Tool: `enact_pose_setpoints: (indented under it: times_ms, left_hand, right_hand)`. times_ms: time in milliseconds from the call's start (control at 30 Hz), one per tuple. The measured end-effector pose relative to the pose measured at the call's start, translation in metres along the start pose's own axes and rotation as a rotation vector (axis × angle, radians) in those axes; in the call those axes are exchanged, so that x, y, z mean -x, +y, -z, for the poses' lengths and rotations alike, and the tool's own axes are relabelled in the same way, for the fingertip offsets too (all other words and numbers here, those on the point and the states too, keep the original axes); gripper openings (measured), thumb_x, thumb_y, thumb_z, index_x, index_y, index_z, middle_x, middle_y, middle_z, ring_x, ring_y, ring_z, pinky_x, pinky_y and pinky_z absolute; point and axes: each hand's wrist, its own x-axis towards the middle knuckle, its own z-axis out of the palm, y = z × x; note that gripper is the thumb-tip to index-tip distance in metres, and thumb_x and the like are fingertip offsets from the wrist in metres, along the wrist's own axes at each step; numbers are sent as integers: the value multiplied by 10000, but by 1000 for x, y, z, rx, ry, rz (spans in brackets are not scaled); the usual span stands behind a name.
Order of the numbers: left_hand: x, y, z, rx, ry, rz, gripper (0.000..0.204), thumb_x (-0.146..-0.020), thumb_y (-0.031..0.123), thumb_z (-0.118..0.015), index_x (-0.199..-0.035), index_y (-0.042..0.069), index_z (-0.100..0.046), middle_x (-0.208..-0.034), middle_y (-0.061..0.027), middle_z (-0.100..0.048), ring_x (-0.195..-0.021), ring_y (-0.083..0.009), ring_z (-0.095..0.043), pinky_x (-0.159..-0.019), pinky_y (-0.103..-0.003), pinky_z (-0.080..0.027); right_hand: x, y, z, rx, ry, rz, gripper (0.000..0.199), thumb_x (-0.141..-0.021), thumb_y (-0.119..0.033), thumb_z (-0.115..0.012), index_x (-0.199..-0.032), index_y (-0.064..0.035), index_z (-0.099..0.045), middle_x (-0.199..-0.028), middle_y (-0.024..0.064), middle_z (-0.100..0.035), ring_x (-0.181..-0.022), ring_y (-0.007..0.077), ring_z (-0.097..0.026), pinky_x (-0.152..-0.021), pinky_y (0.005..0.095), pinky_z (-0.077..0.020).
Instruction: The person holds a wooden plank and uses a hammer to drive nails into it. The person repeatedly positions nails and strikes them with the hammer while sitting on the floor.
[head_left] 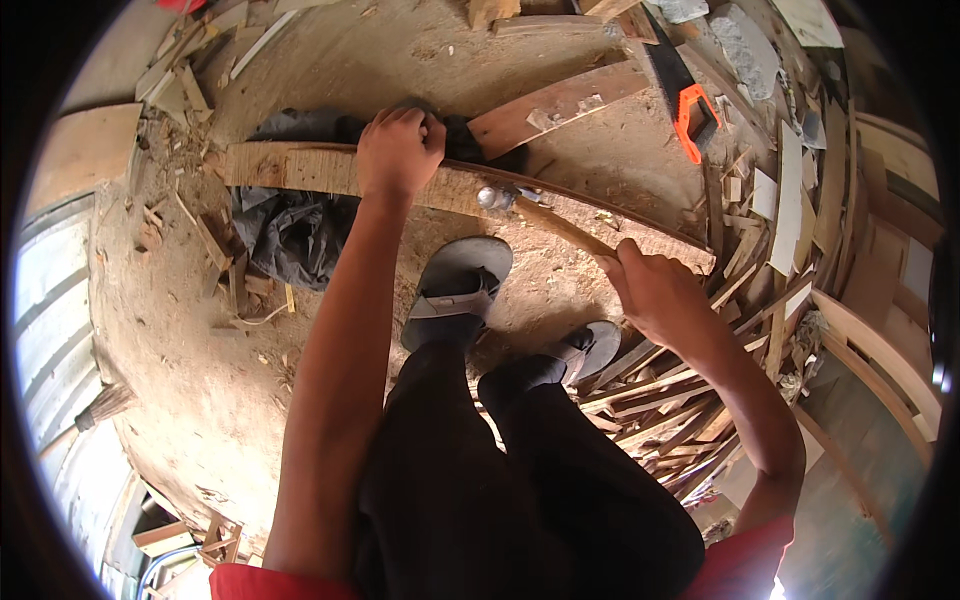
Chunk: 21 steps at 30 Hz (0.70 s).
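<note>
A long wooden plank [290,168] lies crosswise on edge in front of my feet. My left hand [398,150] is closed over the plank's upper edge, left of its middle; the fingertips are partly hidden. In my right hand [655,290] is a hammer [565,230], gripped near the end of its wooden handle. Its metal head points left and lies over the plank, a short way right of my left hand. Whether the head touches the wood I cannot tell. A crumpled black plastic sheet [295,235] shows beneath and behind the plank's left part.
A handsaw [690,115] with an orange handle lies at the far right. Beyond the plank rests a reddish-brown board [560,105]. Scrap wood strips [670,400] pile up on the right, beside my sandalled feet [460,285]. Corrugated metal sheeting [60,330] lines the left.
</note>
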Motion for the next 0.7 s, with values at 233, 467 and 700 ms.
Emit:
enact_pose_setpoints:
  times_ms: [233,467,700]
  left_hand:
    - [-6,-4,-2,-56,-19,0,222,-858,188,-650,-680,57,-631,-784,-99,-699,-823,-323,-665,-750,-447,-533]
    - [-7,7,4,-52,-29,16,231,-866,191,-652,-683,52,-631,-778,-106,-693,-801,-334,-660,-738,-454,-535]
    - [-5,3,3,-42,-35,25,236,-887,228,-658,-745,42,-632,-775,-142,-658,-790,-378,-649,-711,-480,-515]
  right_hand:
    - [-2,8,-10,-25,73,15,408,-1085,-407,-443,-990,-20,-532,-604,201,-620,-572,434,-650,-532,535,-512]
    - [-24,65,-51,-95,33,55,530,-1033,-553,-476,-1006,-28,-546,-676,208,-652,-694,442,-675,-656,534,-528]
    - [-49,97,-105,-195,308,225,384,-982,-434,-642,-1018,-60,-559,-690,188,-639,-640,416,-656,-596,507,-528]
